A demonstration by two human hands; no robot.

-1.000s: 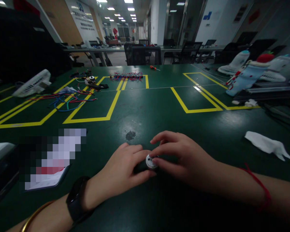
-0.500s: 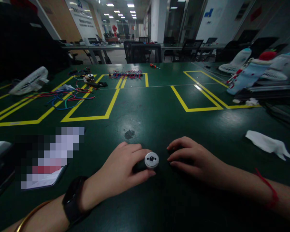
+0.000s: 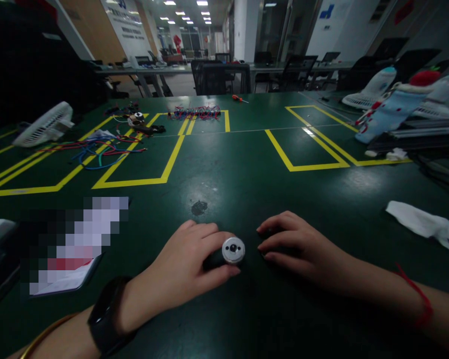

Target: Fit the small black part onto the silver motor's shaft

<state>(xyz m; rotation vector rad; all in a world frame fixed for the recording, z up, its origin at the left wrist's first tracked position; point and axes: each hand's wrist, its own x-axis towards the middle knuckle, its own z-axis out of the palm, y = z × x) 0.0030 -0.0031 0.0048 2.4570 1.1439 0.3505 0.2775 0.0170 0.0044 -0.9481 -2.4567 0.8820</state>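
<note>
Bangle (image 3: 37, 340) of gold colour is worn on the left forearm at the near edge, with a black wristband (image 3: 105, 319) just beyond it; a red string (image 3: 425, 309) is tied round the right wrist. A round metal piece (image 3: 233, 255) is gripped at the near middle, at its sides, between the thumb and forefinger of the left hand (image 3: 192, 259); its flat face, marked by two small holes and a darker centre, is turned up, and whether its base is rested on the green tabletop (image 3: 228, 184) cannot be told. The right hand (image 3: 299, 247) is held apart from it, fingers loosely curled and parted, with nothing seen between them. For steadiness, the piece is probably best pinched low, thumb and forefinger set opposite each other, so that its face is kept level and uncovered; an uneven squeeze on smooth metal should be avoided. Out to the sides, a flat slab (image 3: 65, 285), its top blurred, is seen at the left and a white cloth (image 3: 422, 223) at the right. Beyond, outlines are marked in yellow tape (image 3: 130, 183), loose wires (image 3: 84, 147) are strewn at the far left, and an orange screwdriver (image 3: 238, 98) is placed near the far edge.
</note>
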